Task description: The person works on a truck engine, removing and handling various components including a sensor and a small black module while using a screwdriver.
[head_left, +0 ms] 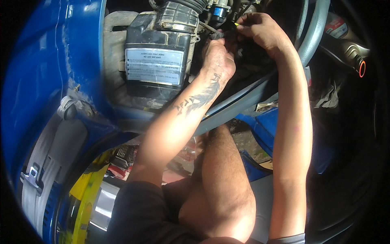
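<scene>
Dark knobbly piece [217, 35] is sitting at the fingertips of the left hand [219, 59], up in the shadowed engine space near the top of the head view. Those fingers are curling narrowly about it, though how firmly they are gripping is not showing. Just beside, the right hand [260, 34] is pinching close at a small item with a yellow-green end [236, 24]; the rest of that item is getting lost in the dark.

Left of the hands, a boxy black plastic housing [158, 91] is standing with a pale printed label [154, 66] across its face; its closed walls are hiding whatever it is holding. A ribbed black duct [174, 14] is joining its top, a thin metal band [178, 27] circling the joint. Near the right hand, a small cylinder with a blue band [219, 13] is standing among the engine parts. Far right, a grey-brown container [347, 45] is lying tilted, an orange ring [362, 69] rimming its mouth; its inside is not showing.

A smooth grey rubbery tube [315, 34] is curving past the right forearm. Glossy blue painted metal [44, 61] is filling the left side, and below it a woven grey belt [44, 158] is hanging beside a metal buckle [31, 178].
</scene>
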{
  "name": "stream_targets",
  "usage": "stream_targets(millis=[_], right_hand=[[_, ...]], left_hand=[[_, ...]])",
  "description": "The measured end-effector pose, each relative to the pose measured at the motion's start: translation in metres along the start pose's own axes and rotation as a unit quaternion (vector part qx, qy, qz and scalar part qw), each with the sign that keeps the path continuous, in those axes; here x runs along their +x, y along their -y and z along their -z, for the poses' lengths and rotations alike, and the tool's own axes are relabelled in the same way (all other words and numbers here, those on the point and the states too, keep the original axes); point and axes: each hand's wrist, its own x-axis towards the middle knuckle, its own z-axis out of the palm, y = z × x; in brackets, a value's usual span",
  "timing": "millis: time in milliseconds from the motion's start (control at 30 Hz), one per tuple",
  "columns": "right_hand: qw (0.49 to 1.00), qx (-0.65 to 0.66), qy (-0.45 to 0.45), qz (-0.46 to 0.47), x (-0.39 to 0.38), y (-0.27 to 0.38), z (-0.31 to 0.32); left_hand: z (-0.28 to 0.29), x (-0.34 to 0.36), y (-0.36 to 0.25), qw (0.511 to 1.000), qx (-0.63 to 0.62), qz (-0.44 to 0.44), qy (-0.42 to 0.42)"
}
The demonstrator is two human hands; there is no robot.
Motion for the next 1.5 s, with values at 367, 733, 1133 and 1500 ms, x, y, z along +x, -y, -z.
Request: stream_targets(millis=[367, 733, 1133, 1500], right_hand=[[0.991, -0.127, -0.048, -0.013, 0.013, -0.001, 0.002], [0.993, -0.116, -0.033, -0.004, 0.013, -0.024, -0.002], [0.962, 0.184, -0.084, -0.181, 0.020, -0.016, -0.029], [0.962, 0.180, -0.157, -0.132, 0.057, -0.081, -0.047]], left_hand=[[0.020, 0.040, 0.014, 0.991, 0.043, -0.125, 0.027], [-0.010, 0.000, -0.011, 0.994, 0.052, -0.078, -0.057], [-0.018, 0.004, -0.001, 1.000, -0.003, 0.010, -0.010], [-0.023, -0.003, -0.008, 0.996, 0.045, -0.075, -0.021]])
